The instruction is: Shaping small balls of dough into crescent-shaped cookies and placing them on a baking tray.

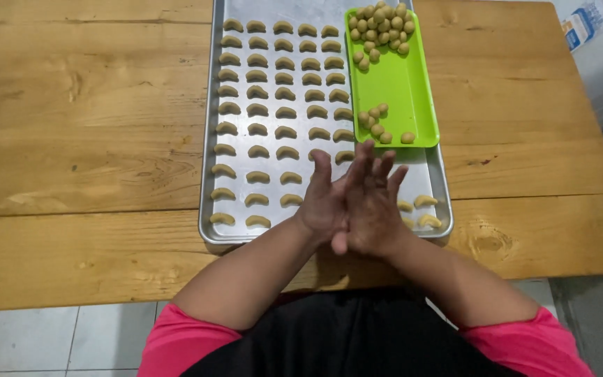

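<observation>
A wooden table [92, 139] fills the frame, bearing a long metal baking tray [211, 167] at centre lined with rows of crescent-shaped dough pieces [257, 130]. Low in the middle, the left hand [324, 202] and right hand [371, 209] press palm to palm with fingers outstretched; whether dough lies between them cannot be told. Just above, a green tray [399, 84] on the baking tray's upper right holds small dough balls [380, 24].
</observation>
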